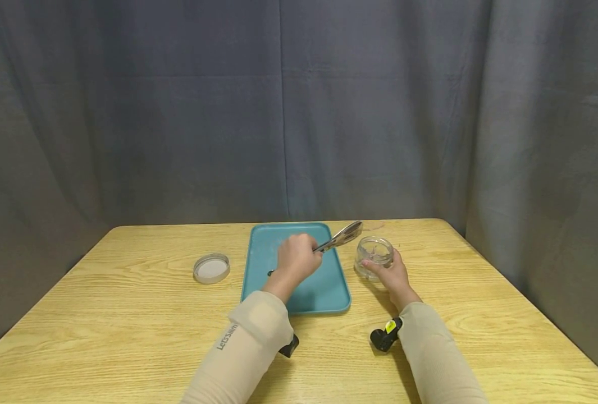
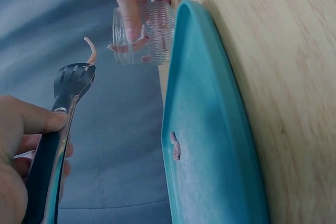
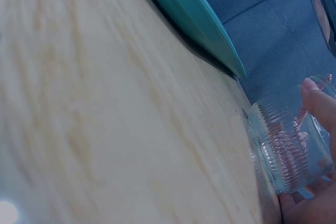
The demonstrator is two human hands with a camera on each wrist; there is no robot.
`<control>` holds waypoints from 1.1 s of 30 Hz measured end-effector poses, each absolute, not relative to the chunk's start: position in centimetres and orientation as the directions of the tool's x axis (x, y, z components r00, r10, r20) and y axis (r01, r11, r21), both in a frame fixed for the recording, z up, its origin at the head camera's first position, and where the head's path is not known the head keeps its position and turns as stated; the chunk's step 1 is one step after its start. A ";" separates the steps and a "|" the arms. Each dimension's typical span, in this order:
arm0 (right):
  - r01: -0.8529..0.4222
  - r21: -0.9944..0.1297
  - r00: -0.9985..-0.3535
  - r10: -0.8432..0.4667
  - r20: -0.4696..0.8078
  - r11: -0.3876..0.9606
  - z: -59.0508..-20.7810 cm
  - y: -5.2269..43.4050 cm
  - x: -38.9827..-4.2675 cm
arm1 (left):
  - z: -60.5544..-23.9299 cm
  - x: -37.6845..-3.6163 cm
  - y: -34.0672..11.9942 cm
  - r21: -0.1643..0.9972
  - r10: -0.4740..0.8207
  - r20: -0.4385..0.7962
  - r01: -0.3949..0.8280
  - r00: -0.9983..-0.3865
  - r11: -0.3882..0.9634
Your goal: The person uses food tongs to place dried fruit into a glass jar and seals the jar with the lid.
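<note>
My left hand grips a pair of metal tongs with dark handles above the tray. In the left wrist view, a thin pinkish strip sticks out from the tips of the tongs. My right hand holds a clear glass jar at its side, on the table right of the tray. Inside the jar lie several pinkish pieces, and one pokes above the rim. A small pinkish piece lies on the blue-green tray.
A round whitish lid lies inner side up on the wooden table, left of the tray. A thin pinkish strand is near the table's back edge. Grey curtains hang behind and at the sides.
</note>
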State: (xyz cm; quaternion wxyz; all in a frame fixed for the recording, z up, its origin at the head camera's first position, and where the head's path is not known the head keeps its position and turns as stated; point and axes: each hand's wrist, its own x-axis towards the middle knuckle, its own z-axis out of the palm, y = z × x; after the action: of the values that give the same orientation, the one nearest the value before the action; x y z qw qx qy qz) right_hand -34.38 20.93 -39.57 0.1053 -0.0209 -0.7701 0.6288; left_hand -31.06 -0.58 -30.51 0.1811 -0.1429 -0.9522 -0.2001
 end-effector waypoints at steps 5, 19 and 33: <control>-0.106 -0.974 -0.977 0.164 0.140 0.201 -39.6 20.9 -34.5 | -30.9 -31.2 -0.4 0.311 0.203 0.389 0.335 -0.899 0.889; -0.115 -0.976 -0.978 0.152 0.144 0.186 -39.5 20.9 -34.4 | -31.4 -31.1 0.6 0.262 0.210 0.380 0.323 -0.901 0.909; -0.124 -0.975 -0.976 0.154 0.153 0.183 -39.5 20.9 -34.3 | -31.4 -31.0 1.3 0.278 0.217 0.371 0.331 -0.903 0.902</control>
State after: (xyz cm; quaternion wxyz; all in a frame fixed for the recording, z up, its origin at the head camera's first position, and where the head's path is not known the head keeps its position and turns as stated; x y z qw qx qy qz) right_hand -34.32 20.94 -39.49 0.1087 -0.0099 -0.7613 0.6391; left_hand -31.01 1.27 -31.37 0.1681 -0.1425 -0.9606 -0.1694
